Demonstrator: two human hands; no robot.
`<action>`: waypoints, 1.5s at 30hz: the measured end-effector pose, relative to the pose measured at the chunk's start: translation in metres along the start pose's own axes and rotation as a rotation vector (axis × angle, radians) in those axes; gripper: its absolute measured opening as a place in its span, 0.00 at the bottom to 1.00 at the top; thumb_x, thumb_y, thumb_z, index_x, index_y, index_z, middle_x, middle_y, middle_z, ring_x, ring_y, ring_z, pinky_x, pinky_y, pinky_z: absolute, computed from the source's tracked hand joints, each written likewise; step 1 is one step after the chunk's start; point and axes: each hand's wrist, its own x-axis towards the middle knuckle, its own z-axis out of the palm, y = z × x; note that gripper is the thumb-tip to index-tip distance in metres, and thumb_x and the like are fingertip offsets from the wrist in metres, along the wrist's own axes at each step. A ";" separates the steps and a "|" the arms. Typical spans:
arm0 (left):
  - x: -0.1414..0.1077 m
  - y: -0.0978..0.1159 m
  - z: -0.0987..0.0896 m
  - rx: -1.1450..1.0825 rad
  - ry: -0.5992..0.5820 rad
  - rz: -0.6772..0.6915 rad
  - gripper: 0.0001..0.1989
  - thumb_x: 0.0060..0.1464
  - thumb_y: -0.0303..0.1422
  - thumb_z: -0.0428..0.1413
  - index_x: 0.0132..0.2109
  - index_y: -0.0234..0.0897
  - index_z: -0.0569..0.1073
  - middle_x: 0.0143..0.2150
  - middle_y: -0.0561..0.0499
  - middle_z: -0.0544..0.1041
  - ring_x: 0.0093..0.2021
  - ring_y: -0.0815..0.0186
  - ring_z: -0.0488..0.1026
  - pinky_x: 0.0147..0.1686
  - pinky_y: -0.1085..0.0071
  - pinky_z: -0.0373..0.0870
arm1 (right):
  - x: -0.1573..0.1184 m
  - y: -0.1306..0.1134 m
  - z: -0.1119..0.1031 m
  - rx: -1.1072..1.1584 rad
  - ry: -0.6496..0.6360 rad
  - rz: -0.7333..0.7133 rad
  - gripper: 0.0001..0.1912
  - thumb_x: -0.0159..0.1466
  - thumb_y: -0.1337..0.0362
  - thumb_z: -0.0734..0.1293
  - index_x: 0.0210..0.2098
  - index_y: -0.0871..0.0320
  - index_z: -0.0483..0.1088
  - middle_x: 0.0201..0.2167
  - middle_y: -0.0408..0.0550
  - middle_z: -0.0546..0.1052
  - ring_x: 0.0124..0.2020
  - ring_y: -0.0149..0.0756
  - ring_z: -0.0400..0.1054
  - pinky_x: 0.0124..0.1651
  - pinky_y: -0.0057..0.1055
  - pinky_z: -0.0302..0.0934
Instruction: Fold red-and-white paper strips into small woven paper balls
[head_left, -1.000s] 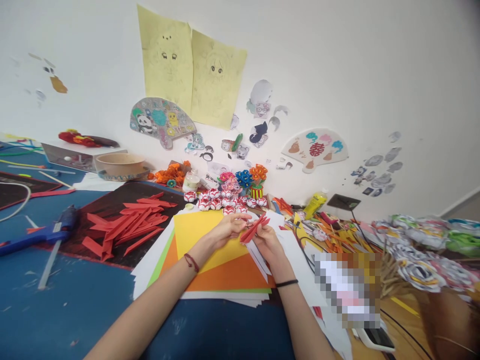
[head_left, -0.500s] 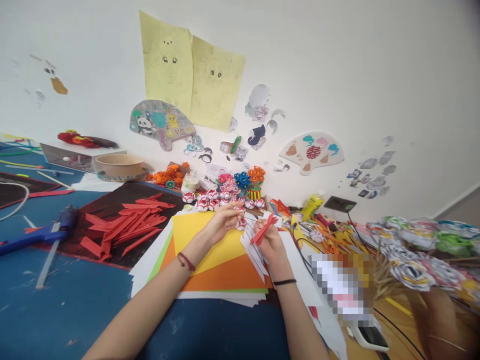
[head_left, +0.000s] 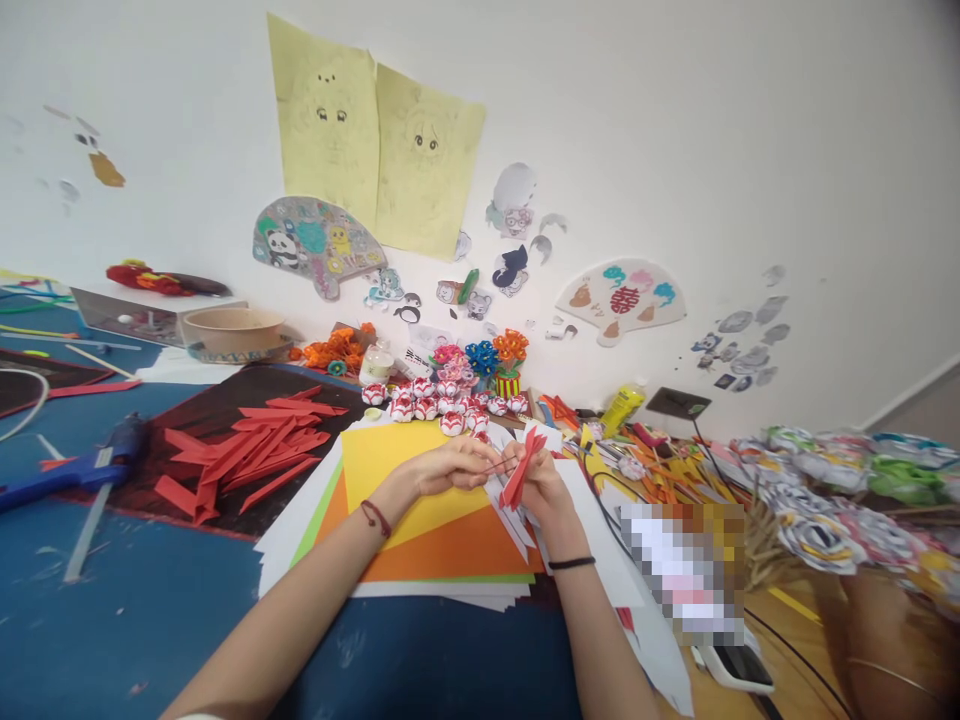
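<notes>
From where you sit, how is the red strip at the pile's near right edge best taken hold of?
Probably with the left hand: pinch the red strip across its narrow middle, coming from the near right. It is long and slim, and that long edge faces the dark mat, while the pile lies beyond its far edge.

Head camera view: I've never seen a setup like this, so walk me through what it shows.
There is no machine here: you see a person's two bare hands, filmed by a camera worn on the head. The right hand holds a folded red paper piece; the left hand pinches what looks like a thin strand running to it. Below them is a stack of coloured and white sheets, with blue tabletop in front. To the left, folded red paper strips are heaped on a dark mat, with a blue glue gun nearby. Red-and-white paper flowers sit behind the sheets.
</notes>
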 end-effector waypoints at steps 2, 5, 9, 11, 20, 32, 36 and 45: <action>-0.003 0.001 -0.002 0.036 -0.048 -0.012 0.15 0.47 0.38 0.64 0.39 0.32 0.79 0.17 0.56 0.64 0.17 0.77 0.48 0.21 0.72 0.38 | 0.000 0.001 0.001 -0.017 -0.031 0.029 0.17 0.44 0.55 0.80 0.21 0.55 0.71 0.21 0.41 0.68 0.24 0.33 0.63 0.32 0.32 0.61; -0.005 0.002 -0.004 0.075 -0.070 -0.007 0.17 0.45 0.39 0.66 0.40 0.32 0.80 0.17 0.55 0.66 0.17 0.76 0.52 0.21 0.72 0.40 | 0.000 0.002 0.002 0.002 -0.060 0.066 0.17 0.42 0.56 0.80 0.20 0.56 0.71 0.21 0.40 0.69 0.22 0.31 0.61 0.28 0.30 0.59; 0.000 -0.003 0.001 0.155 -0.021 -0.012 0.18 0.46 0.42 0.65 0.37 0.30 0.80 0.16 0.55 0.65 0.17 0.75 0.54 0.21 0.73 0.41 | 0.001 0.002 0.002 0.009 -0.068 0.078 0.16 0.43 0.57 0.81 0.20 0.57 0.72 0.19 0.39 0.68 0.18 0.28 0.59 0.25 0.28 0.57; 0.005 -0.006 0.005 0.206 0.022 0.021 0.18 0.48 0.44 0.63 0.34 0.29 0.79 0.14 0.57 0.62 0.16 0.76 0.52 0.20 0.74 0.41 | 0.002 0.003 -0.001 0.001 -0.070 0.073 0.17 0.44 0.55 0.80 0.20 0.58 0.73 0.17 0.40 0.68 0.18 0.28 0.59 0.25 0.29 0.58; 0.009 0.000 0.008 0.381 0.310 0.180 0.26 0.44 0.53 0.62 0.25 0.29 0.77 0.22 0.49 0.74 0.18 0.76 0.54 0.19 0.75 0.44 | 0.001 -0.001 -0.009 -0.135 -0.015 0.013 0.13 0.52 0.55 0.76 0.26 0.59 0.77 0.24 0.48 0.77 0.28 0.41 0.71 0.36 0.37 0.66; -0.004 0.027 -0.001 1.210 0.599 0.232 0.11 0.55 0.39 0.57 0.36 0.41 0.83 0.31 0.50 0.82 0.31 0.64 0.74 0.30 0.74 0.59 | 0.006 0.007 -0.010 -0.755 0.194 -0.285 0.06 0.55 0.62 0.71 0.26 0.59 0.77 0.27 0.47 0.77 0.30 0.39 0.69 0.36 0.33 0.63; -0.009 0.036 0.010 1.491 0.622 0.231 0.08 0.54 0.37 0.59 0.40 0.45 0.81 0.32 0.51 0.81 0.33 0.63 0.74 0.30 0.73 0.56 | 0.006 0.012 0.001 -1.087 0.194 -0.431 0.07 0.57 0.66 0.69 0.23 0.59 0.75 0.24 0.45 0.74 0.27 0.35 0.65 0.32 0.31 0.57; -0.009 0.033 0.021 1.727 0.558 0.252 0.11 0.52 0.40 0.62 0.41 0.42 0.78 0.33 0.48 0.76 0.39 0.59 0.71 0.31 0.70 0.59 | 0.004 0.025 0.004 -1.359 0.190 -0.524 0.10 0.57 0.74 0.62 0.24 0.59 0.73 0.25 0.47 0.73 0.28 0.36 0.67 0.32 0.30 0.56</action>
